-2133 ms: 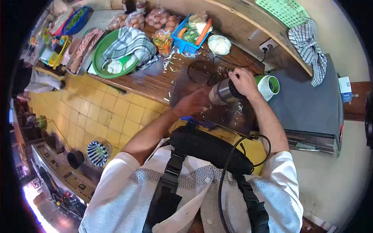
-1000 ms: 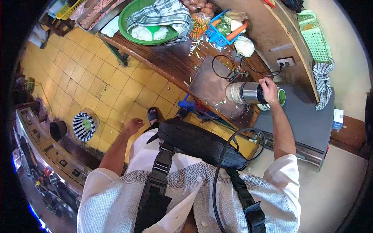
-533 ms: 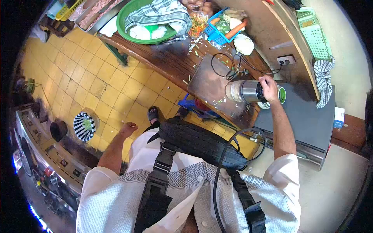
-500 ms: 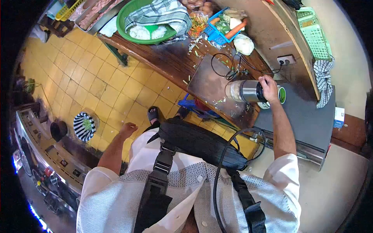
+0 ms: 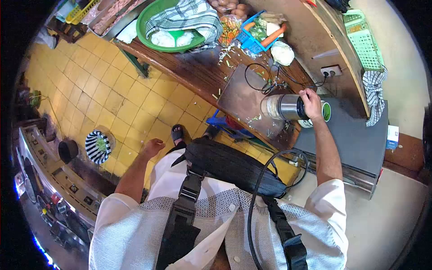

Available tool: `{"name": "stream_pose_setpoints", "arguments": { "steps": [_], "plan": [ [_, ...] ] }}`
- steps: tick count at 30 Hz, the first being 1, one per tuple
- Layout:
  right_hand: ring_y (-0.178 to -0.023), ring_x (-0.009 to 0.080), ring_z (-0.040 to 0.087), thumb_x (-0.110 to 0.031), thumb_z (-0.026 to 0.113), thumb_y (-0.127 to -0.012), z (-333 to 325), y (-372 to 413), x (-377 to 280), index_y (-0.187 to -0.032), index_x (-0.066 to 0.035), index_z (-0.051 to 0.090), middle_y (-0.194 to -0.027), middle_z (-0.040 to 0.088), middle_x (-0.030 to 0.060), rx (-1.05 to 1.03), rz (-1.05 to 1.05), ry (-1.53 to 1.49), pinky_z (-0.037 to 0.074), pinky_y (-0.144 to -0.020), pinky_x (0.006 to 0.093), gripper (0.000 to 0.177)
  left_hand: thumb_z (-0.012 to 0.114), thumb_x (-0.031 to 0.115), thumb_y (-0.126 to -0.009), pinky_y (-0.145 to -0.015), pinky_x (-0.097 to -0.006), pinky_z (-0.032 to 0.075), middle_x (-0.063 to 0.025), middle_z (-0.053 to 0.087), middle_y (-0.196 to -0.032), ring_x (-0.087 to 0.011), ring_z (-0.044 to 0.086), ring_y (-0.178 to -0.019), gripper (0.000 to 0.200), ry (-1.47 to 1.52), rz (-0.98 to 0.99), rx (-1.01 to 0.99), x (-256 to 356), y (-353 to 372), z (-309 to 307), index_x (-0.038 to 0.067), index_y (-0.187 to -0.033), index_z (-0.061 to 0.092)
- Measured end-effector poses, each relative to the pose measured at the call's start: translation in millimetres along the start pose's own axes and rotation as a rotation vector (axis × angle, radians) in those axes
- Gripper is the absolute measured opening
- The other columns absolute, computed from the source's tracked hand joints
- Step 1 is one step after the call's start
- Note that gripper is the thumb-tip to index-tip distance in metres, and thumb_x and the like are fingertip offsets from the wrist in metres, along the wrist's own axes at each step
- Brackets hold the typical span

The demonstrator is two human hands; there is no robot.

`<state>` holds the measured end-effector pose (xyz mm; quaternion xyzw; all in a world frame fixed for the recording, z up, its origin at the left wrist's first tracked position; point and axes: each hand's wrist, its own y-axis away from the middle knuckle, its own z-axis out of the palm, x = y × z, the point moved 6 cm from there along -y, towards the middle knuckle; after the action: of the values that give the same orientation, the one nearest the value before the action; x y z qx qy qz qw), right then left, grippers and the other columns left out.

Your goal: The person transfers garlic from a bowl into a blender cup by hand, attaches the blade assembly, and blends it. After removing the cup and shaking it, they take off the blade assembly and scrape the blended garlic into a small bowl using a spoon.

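Observation:
On the edge of the wooden counter [image 5: 180, 67], my right hand [image 5: 311, 104] is closed over the black top of a blender-like appliance [image 5: 288, 107]. It has a steel middle and a see-through lower part with something pale inside. Right beside that hand is a container with green contents [image 5: 326, 111], partly hidden by the hand. Beneath the appliance lies a brown board [image 5: 238, 96] with shreds of vegetable on it. My left hand [image 5: 154, 147] hangs over the floor at my side, fingers curled in, with nothing seen in it.
A black cord [image 5: 256, 85] loops behind the board, near a wall socket [image 5: 331, 70]. Further back are a blue basket of vegetables [image 5: 252, 42], a cabbage [image 5: 282, 53], chillies [image 5: 229, 29] and a green basin [image 5: 143, 27]. A striped bin [image 5: 97, 146] and a stove [image 5: 58, 168] stand to the left.
My left hand has risen slightly and shifted right. My right hand stays on the appliance, with hardly any movement.

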<state>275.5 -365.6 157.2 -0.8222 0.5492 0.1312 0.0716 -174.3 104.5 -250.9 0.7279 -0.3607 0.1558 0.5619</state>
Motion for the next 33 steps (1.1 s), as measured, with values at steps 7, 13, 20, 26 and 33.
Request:
{"name": "stream_pose_setpoints", "arguments": {
  "steps": [7, 13, 20, 26, 33],
  "plan": [
    [-0.084, 0.0372, 0.06, -0.034, 0.059, -0.091, 0, 1, 0, -0.081, 0.001, 0.06, -0.084, 0.063, 0.0194, 0.005, 0.032, -0.02, 0.045, -0.077, 0.0426, 0.037, 0.074, 0.042, -0.083, -0.084, -0.037, 0.054, -0.0173, 0.071, -0.101, -0.0261, 0.068, -0.094, 0.048, -0.013, -0.061, -0.014, -2, 6, -4, 0.004, -0.111, 0.068],
    [-0.083, 0.0367, 0.059, -0.034, 0.06, -0.09, -3, 2, -7, -0.08, 0.001, 0.06, -0.083, 0.063, 0.019, 0.024, 0.028, -0.042, 0.045, -0.076, 0.0421, 0.037, 0.072, 0.042, -0.083, -0.084, -0.0375, 0.054, -0.0183, 0.071, -0.101, -0.0284, 0.068, -0.095, 0.047, -0.137, -0.018, -0.007, -14, 3, -2, 0.004, -0.111, 0.068],
    [-0.08, 0.0373, 0.059, -0.035, 0.058, -0.092, -2, 2, -5, -0.08, 0.002, 0.059, -0.081, 0.062, 0.0193, 0.015, 0.018, -0.029, 0.044, -0.074, 0.0423, 0.039, 0.072, 0.044, -0.082, -0.085, -0.0382, 0.054, -0.0188, 0.071, -0.102, -0.0287, 0.068, -0.096, 0.05, -0.035, -0.08, -0.003, 0, 8, -3, 0.003, -0.111, 0.068],
    [-0.081, 0.0378, 0.059, -0.036, 0.058, -0.092, 0, 2, -3, -0.08, 0.001, 0.06, -0.082, 0.062, 0.0195, -0.004, 0.038, -0.029, 0.044, -0.075, 0.0425, 0.039, 0.073, 0.044, -0.082, -0.084, -0.0388, 0.054, -0.0182, 0.071, -0.101, -0.0293, 0.068, -0.095, 0.05, -0.051, -0.023, -0.002, 11, 11, -6, 0.004, -0.112, 0.068],
    [-0.085, 0.0381, 0.06, -0.036, 0.059, -0.091, 0, 2, -1, -0.083, 0.0, 0.062, -0.085, 0.063, 0.02, 0.016, 0.011, -0.032, 0.045, -0.077, 0.0428, 0.038, 0.072, 0.044, -0.083, -0.083, -0.0385, 0.054, -0.0183, 0.071, -0.099, -0.0281, 0.068, -0.094, 0.05, -0.028, -0.023, -0.007, -10, 3, 0, 0.003, -0.112, 0.067]
  ]
}}
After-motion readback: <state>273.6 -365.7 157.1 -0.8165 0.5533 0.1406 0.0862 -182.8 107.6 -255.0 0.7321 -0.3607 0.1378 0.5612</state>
